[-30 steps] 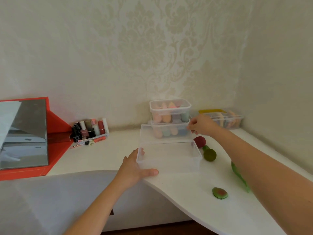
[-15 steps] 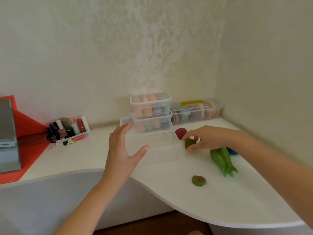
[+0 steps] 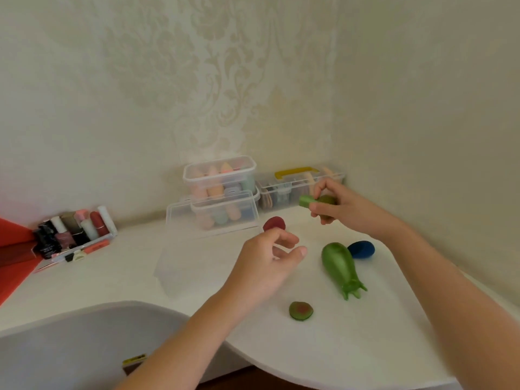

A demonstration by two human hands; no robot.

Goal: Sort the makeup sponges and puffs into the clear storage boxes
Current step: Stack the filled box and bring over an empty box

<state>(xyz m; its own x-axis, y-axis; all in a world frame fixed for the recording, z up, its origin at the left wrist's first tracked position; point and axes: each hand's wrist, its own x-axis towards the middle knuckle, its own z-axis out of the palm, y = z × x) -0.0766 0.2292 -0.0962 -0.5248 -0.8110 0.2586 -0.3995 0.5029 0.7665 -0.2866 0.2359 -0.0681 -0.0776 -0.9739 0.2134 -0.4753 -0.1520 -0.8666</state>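
**Head view: green sponge lifted, box next**

The right grip pinches a green sponge aloft over the worktop. The left grip hovers loosely curled, holding nothing, beside the empty clear box. Likely step: placing. The next move calls for carrying the sponge over that box and letting go.

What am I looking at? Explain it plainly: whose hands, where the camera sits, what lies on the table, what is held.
No machine here: these are a person's two bare hands, filmed by one camera worn on the head, looking forward and down. The right hand pinches a small green sponge; the left hand hovers, holding nothing. On the white table lie a red sponge, a blue sponge, a long green sponge and a round green puff. By the wall stand clear boxes of sponges.
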